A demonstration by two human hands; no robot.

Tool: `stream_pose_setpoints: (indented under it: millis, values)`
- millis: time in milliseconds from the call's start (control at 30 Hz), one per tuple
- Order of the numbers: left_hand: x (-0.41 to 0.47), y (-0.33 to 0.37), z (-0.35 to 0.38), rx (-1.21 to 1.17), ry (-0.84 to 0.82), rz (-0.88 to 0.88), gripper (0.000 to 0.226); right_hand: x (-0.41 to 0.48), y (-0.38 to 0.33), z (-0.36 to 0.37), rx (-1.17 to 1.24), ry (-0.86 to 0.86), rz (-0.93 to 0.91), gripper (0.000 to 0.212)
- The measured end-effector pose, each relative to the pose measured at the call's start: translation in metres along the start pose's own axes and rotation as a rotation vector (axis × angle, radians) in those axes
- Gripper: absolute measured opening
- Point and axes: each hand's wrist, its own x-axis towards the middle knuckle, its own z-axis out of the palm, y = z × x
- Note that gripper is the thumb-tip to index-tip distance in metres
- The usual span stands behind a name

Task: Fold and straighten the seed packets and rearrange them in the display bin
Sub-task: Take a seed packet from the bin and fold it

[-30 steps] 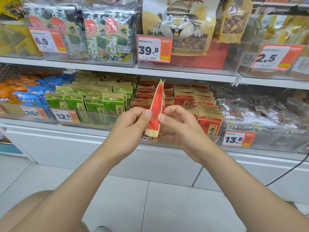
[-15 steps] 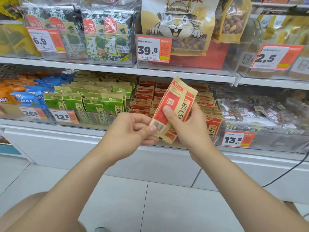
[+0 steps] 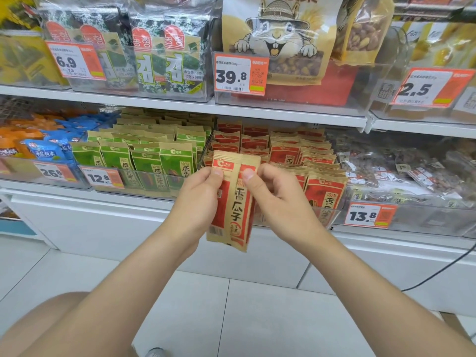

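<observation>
While left hand [image 3: 198,202] and right hand [image 3: 280,199] pinch packet [image 3: 235,204]: straightening step.
Next: slot upright into bin [image 3: 332,213], 1 o'clock.

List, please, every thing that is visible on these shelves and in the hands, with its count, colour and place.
held seed packet: one or two, unclear; red-brown; in both hands, centre foreground.
red seed packets: many; red-brown; lower shelf, middle.
green seed packets: many; green-brown; lower shelf, left of the red.
blue bags: several; blue; lower shelf, far left.
seaweed packs: several; dark green; upper shelf, left.
squirrel bag: one; tan; upper shelf, middle.
price tags: six readable; white-orange; along both shelves.
left hand: fingers pinch packet's top.
right hand: fingers pinch packet's top.
</observation>
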Motion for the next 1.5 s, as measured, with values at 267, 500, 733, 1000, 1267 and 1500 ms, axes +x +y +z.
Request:
stream_pose_setpoints:
  millis: [267,500,733,1000,1267,1500]
  values:
    - [0.001,-0.006,0.000,0.358,0.187,0.405,0.024,0.000,0.000,0.001,0.139,0.116,0.130,0.017]
    - [-0.004,-0.006,-0.002,0.555,0.188,0.473,0.034,0.000,0.005,0.002,-0.079,0.113,-0.028,0.035]
    - [-0.002,-0.009,-0.004,0.621,0.141,0.551,0.013,-0.003,0.008,0.011,-0.086,0.145,-0.088,0.027]
    - [0.000,-0.004,-0.006,0.420,0.092,0.360,0.013,0.000,0.013,0.010,-0.118,0.162,-0.073,0.029]
    - [-0.011,-0.004,-0.007,0.619,-0.210,0.478,0.050,-0.007,0.000,0.007,0.058,0.140,0.014,0.028]
    - [-0.004,0.002,-0.017,0.255,-0.166,0.185,0.025,-0.002,0.002,0.004,-0.057,0.143,-0.016,0.035]
